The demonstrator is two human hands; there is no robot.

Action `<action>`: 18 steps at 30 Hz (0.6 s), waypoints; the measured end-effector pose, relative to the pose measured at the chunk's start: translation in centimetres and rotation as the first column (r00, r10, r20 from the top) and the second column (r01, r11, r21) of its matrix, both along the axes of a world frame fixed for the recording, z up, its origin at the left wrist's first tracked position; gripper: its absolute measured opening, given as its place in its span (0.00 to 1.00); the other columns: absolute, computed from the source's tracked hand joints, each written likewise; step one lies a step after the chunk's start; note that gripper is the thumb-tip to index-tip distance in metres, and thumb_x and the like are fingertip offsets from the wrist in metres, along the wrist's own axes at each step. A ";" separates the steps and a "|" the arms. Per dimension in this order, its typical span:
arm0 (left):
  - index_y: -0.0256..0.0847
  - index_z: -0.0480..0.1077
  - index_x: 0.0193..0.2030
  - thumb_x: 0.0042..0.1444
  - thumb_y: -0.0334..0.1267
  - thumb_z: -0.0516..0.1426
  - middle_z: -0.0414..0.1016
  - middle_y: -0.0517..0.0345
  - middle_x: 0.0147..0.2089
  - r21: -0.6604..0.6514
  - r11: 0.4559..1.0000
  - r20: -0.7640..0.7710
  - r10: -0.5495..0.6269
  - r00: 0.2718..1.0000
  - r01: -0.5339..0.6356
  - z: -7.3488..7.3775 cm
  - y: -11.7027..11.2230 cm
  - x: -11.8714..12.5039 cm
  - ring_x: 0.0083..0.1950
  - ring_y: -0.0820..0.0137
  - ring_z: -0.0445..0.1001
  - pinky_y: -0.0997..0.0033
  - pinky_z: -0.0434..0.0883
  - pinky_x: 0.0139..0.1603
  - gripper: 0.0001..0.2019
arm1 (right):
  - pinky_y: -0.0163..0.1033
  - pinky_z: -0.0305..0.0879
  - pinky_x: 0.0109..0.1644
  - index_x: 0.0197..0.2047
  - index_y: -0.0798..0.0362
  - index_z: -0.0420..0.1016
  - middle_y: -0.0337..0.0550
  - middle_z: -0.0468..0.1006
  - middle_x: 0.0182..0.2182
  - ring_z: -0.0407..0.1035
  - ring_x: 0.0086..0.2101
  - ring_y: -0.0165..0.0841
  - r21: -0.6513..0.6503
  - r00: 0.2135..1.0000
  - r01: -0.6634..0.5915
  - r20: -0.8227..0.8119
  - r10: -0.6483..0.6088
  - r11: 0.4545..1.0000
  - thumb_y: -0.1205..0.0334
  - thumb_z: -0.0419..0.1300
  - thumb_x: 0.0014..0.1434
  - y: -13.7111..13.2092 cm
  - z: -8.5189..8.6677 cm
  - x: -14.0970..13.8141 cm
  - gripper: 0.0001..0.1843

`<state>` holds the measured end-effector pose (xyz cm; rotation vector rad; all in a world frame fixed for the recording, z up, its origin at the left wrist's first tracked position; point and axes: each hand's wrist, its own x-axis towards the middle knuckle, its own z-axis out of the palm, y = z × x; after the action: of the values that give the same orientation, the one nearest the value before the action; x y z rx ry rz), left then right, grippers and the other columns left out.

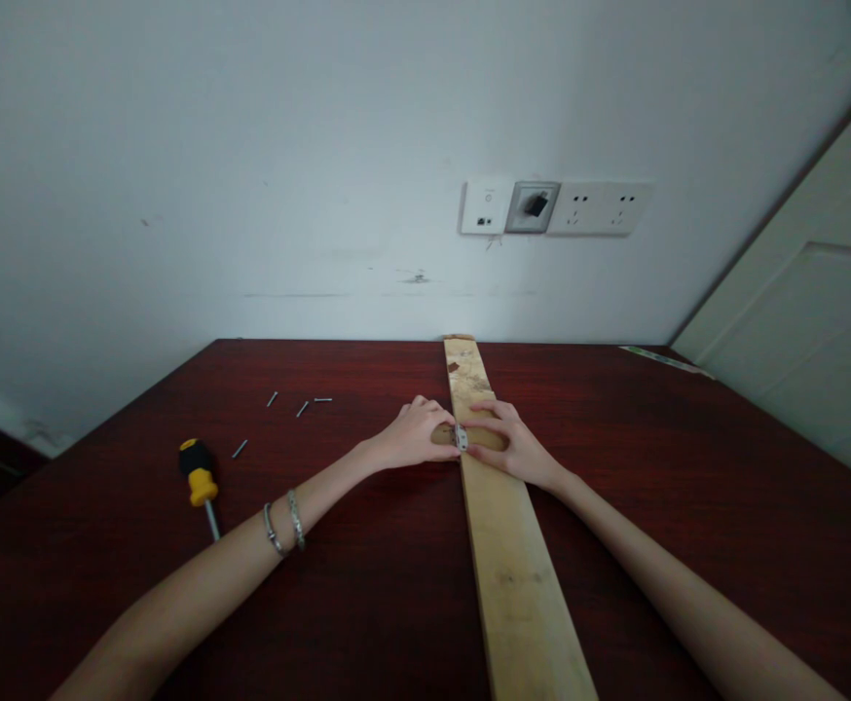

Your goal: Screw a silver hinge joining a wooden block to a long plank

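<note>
A long pale wooden board (509,574) lies on the dark red tabletop, running from the wall towards me. At its left edge is a small silvery metal plate with holes (462,437), which looks like a bracket or hinge; its exact kind is too small to tell. My left hand (417,434) pinches the plate from the left with thumb and fingers. From the right, my right hand (511,445) rests over the board, thumb and fingertips closed on the plate's other side. The fingers partly cover the plate.
Several loose screws (303,409) are scattered left of the board. A yellow and black screwdriver (199,474) lies by my left forearm. Behind the table (367,623) rises a white wall with sockets (601,209). A thin printed strip (663,360) lies at the back right edge.
</note>
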<state>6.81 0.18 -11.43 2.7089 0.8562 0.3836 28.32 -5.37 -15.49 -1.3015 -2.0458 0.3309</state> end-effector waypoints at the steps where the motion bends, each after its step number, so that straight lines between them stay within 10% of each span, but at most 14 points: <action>1: 0.42 0.72 0.46 0.51 0.51 0.61 0.72 0.53 0.46 -0.002 1.000 -0.002 -0.001 1.000 0.001 0.0 0.0 0.0 0.49 0.60 0.64 0.62 0.64 0.49 0.19 | 0.54 0.55 0.61 0.48 0.46 0.77 0.47 0.67 0.52 0.58 0.55 0.44 -0.002 1.000 0.000 0.003 0.000 1.000 0.53 0.63 0.53 0.0 0.0 0.0 0.18; 18: 0.41 0.70 0.49 0.51 0.51 0.61 0.71 0.51 0.47 -0.022 1.000 -0.035 0.003 0.999 -0.003 0.2 -0.1 0.0 0.49 0.58 0.63 0.61 0.62 0.49 0.22 | 0.55 0.51 0.63 0.52 0.46 0.74 0.46 0.69 0.53 0.57 0.56 0.43 -0.042 0.996 -0.009 -0.084 0.006 0.999 0.51 0.52 0.62 0.3 -0.2 0.4 0.19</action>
<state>6.83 0.11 -11.25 2.7016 0.8686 0.3266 28.68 -5.05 -15.68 -1.2838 -1.9837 0.4266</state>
